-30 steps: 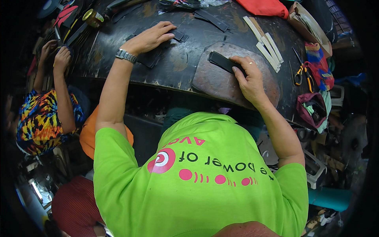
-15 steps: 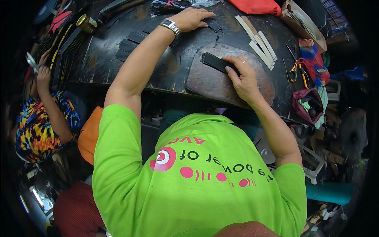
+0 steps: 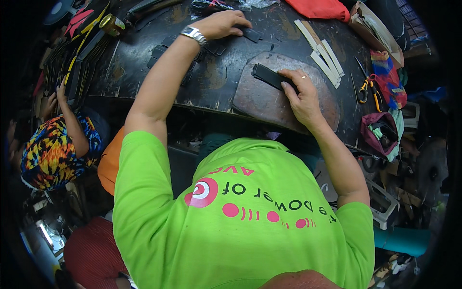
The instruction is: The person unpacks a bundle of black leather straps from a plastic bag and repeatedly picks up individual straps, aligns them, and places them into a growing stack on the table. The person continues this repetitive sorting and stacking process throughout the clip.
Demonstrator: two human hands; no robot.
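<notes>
My right hand (image 3: pixel 301 94) grips a small stack of flat black strips (image 3: pixel 267 75), thumb on the near side and fingers on the far side. It holds the stack on a worn brown slab (image 3: pixel 255 94) at the table's front edge. At the far middle of the table, my left hand (image 3: pixel 224 24), with a metal watch on its wrist, has its fingers bent down and closed at a black strip (image 3: pixel 251 34). More dark flat pieces (image 3: pixel 214 48) lie under and beside my left forearm, partly hidden by it.
Pale flat sticks (image 3: pixel 327 60) lie right of the slab, with orange-and-black handled scissors (image 3: pixel 369 91) beyond them. A maroon pouch (image 3: pixel 382 132) sits at the right edge. A jar (image 3: pixel 112 25) stands at the far left. Another person in a patterned shirt (image 3: pixel 57 149) works at left.
My left hand has drawn back a little to the left, its stretched fingers now curled down at a strip. My right hand keeps its grip on the stack. The view has shifted slightly.
</notes>
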